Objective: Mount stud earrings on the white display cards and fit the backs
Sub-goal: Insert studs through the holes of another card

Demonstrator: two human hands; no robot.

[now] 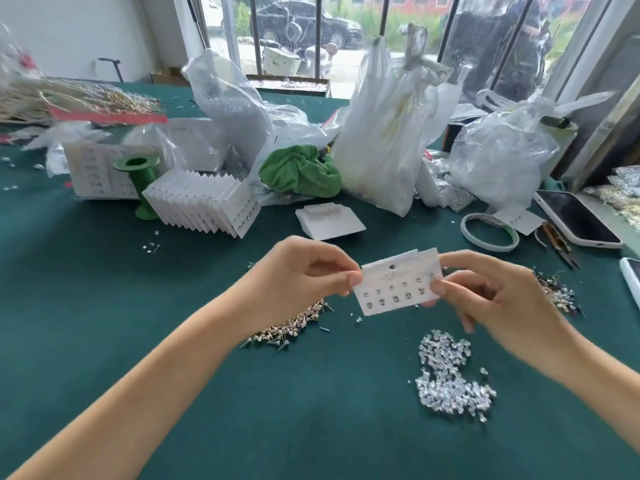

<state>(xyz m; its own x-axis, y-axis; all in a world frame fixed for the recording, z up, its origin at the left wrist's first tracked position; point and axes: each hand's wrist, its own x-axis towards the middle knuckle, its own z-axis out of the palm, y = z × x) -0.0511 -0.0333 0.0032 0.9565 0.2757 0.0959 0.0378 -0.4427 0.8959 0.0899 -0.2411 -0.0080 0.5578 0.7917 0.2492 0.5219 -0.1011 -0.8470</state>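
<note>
Lying across the far left of the green surface [86, 289] is a blurred heap of gold-coloured chains [79, 98], and nearer the middle stands a green spool [138, 181] just beside a fanned row of white cards [204, 202] standing on edge. In front of that, the left hand [298, 275] reaches in from the lower left, its fingers [355, 279] curled and pinching the left edge of a white display card [398, 285] held in the air above the surface. Below this hand and partly hidden by the wrist lies a pile of loose stud earrings [287, 330] with thin posts. The card is tilted, its left end lower, and carries two rows of small studs; a second card edge shows just behind its top. Further back rest a small stack of blank white cards [329, 220], a crumpled green cloth [298, 171] and several clear plastic bags [388, 133]. The right hand [498, 299] comes from the lower right, its thumb and curled fingers gripping the card's right edge near the last stud of the upper row. Beneath it, nearer the viewer, spreads a pile of silver earring backs [446, 372], well apart from the stud pile. At the right sit a roll of tape [490, 232], small scissors [557, 244] and a phone [575, 216] lying face up.
</note>
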